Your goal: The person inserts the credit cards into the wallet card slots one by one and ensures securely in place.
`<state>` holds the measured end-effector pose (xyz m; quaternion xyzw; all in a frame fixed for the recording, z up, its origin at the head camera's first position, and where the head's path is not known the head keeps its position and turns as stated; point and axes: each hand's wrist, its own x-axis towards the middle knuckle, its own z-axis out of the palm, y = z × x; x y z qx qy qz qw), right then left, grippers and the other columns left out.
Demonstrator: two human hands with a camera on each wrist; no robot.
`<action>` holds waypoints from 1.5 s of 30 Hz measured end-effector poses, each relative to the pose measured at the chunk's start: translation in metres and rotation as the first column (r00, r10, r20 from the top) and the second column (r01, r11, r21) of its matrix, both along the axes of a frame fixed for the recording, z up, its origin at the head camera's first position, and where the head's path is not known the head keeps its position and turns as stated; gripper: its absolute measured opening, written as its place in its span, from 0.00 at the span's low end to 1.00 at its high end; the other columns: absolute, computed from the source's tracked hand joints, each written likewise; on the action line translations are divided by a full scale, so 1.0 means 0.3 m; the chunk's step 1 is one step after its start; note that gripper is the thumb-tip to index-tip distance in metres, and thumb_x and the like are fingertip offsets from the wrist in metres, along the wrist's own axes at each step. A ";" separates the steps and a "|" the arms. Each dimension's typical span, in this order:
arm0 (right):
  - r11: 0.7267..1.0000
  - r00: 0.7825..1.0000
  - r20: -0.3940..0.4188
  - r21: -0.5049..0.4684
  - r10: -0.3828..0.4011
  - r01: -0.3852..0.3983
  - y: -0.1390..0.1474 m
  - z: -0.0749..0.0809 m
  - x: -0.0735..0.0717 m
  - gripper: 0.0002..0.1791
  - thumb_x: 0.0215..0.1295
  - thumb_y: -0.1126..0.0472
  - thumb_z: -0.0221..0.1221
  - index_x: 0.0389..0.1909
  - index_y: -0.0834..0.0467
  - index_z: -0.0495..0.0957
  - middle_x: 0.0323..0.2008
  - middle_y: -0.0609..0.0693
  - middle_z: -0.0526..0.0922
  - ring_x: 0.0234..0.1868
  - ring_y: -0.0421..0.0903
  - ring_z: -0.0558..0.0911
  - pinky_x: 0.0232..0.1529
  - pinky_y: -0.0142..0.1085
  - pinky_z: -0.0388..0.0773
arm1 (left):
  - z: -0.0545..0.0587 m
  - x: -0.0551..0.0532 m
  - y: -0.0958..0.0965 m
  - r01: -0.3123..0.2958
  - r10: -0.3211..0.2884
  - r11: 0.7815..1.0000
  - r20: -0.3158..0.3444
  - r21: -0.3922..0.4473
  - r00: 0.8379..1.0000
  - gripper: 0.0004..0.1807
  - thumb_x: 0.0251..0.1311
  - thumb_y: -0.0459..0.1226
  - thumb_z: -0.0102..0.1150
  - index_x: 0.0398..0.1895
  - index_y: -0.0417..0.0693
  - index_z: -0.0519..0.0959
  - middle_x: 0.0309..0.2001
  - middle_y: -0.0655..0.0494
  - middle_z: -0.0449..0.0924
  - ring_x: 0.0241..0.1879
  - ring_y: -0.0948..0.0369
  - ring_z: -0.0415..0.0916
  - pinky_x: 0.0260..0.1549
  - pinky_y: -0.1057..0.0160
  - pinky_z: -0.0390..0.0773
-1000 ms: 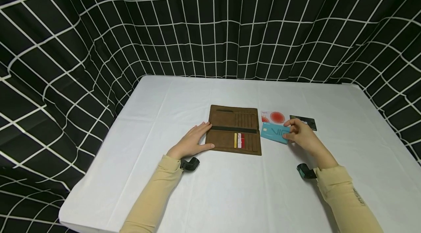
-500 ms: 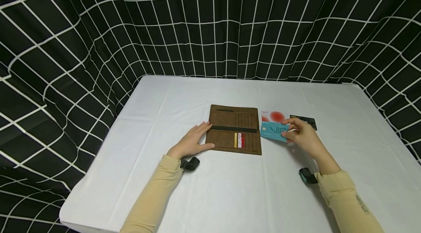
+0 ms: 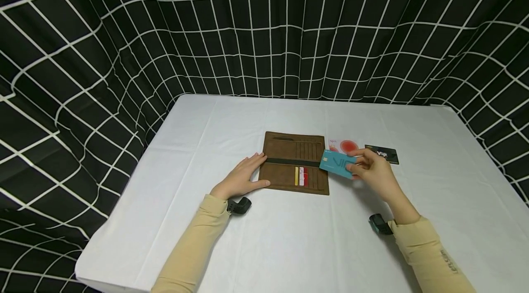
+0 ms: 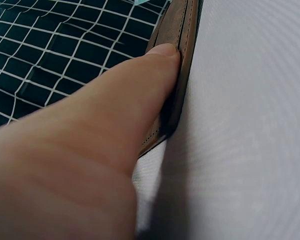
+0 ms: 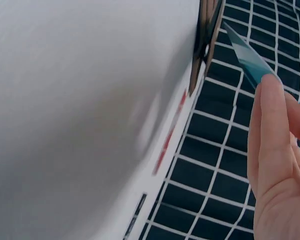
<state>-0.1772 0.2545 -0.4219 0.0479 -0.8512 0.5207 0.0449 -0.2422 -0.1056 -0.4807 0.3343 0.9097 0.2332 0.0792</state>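
Note:
A brown wallet (image 3: 278, 176) lies spread open on the white table, with a dark band across its middle. Several card edges, yellow, white and red (image 3: 305, 177), show in its lower half. My left hand (image 3: 239, 179) rests on the wallet's left edge, fingers straight; the left wrist view shows the thumb on the stitched brown border. Between thumb and fingers, my right hand (image 3: 374, 174) pinches a blue card (image 3: 336, 163) marked VIP. That card is raised off the table, its left end over the wallet's right edge, as the right wrist view (image 5: 250, 57) also shows.
Behind the blue card lies a white card with red circles (image 3: 348, 146), partly covered. A black VIP card (image 3: 384, 154) lies to its right. White cloth covers the table (image 3: 297, 238); black curtains with a white grid (image 3: 285, 31) stand around it.
My right hand has lifted the blue card and carried it left, from beside the wallet to over its right edge. The left hand stays in place.

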 end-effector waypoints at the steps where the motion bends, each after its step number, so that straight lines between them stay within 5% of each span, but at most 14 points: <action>1: 1.000 1.000 0.002 0.004 0.008 -0.008 -0.008 0.000 0.000 0.19 0.57 0.71 0.61 0.49 0.70 0.71 0.34 0.64 0.79 0.26 0.39 0.81 0.28 0.37 0.82 | 0.000 0.000 0.000 0.000 0.000 1.000 0.003 0.001 1.000 0.45 0.59 0.59 0.51 0.72 0.46 0.50 0.72 0.53 0.46 0.70 0.59 0.39 0.67 0.62 0.36; 9: 0.999 0.998 0.046 -0.001 0.040 -0.040 -0.067 -0.008 -0.002 0.15 0.56 0.74 0.61 0.45 0.70 0.72 0.30 0.61 0.79 0.24 0.44 0.81 0.27 0.38 0.82 | -0.001 0.004 0.003 0.001 -0.001 1.000 0.000 0.005 1.000 0.45 0.59 0.59 0.52 0.72 0.46 0.51 0.71 0.52 0.46 0.70 0.59 0.39 0.67 0.62 0.37; 25: 0.999 0.985 0.169 -0.034 -0.019 0.025 -0.101 -0.011 -0.001 0.14 0.57 0.73 0.59 0.44 0.72 0.71 0.23 0.57 0.73 0.21 0.48 0.81 0.27 0.39 0.82 | -0.006 0.001 0.001 0.004 -0.004 1.000 -0.009 0.006 1.000 0.45 0.59 0.59 0.51 0.72 0.46 0.51 0.71 0.52 0.47 0.70 0.59 0.39 0.67 0.62 0.37; 45: 0.985 0.948 0.278 -0.122 0.155 -0.125 -0.063 -0.017 0.001 0.18 0.59 0.74 0.57 0.48 0.78 0.67 0.22 0.54 0.67 0.24 0.48 0.80 0.29 0.39 0.82 | 0.003 0.002 0.000 0.004 -0.004 1.000 -0.004 0.010 1.000 0.44 0.59 0.59 0.52 0.72 0.45 0.51 0.71 0.52 0.47 0.70 0.59 0.39 0.67 0.61 0.37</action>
